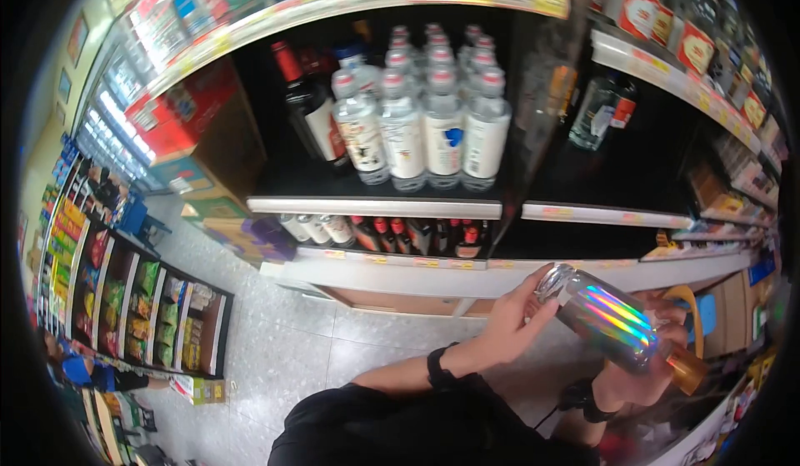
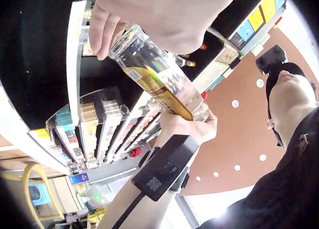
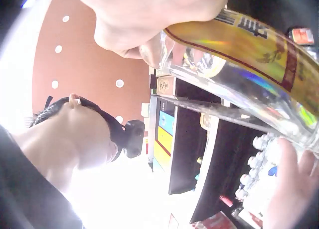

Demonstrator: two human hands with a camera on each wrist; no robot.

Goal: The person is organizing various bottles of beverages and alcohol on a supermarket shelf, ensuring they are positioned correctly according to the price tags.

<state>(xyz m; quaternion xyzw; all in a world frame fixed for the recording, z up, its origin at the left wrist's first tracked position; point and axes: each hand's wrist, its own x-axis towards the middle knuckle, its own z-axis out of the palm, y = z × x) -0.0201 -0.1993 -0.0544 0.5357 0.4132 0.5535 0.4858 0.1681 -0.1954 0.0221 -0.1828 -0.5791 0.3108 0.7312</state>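
Observation:
A clear glass liquor bottle (image 1: pixel 604 316) with a gold cap (image 1: pixel 687 370) is held slantwise in front of the shelves, its base toward the upper left. My left hand (image 1: pixel 510 320) holds the base end, thumb on the near side and fingers behind the glass. My right hand (image 1: pixel 640 378) grips the bottle round its shoulder, just below the cap. A gold label (image 2: pixel 159 92) with a dark red border runs along the bottle in the left wrist view. In the right wrist view this label (image 3: pixel 254 54) shows dark characters, and rainbow glare crosses the glass.
Clear white-labelled bottles (image 1: pixel 442 137) stand in rows on the middle shelf, beside a dark bottle (image 1: pixel 315 116). Another clear bottle (image 1: pixel 596 116) stands on the right shelf. More bottles (image 1: pixel 400 234) line the shelf below. A snack rack (image 1: pixel 142 299) and a person (image 1: pixel 92 373) are at left.

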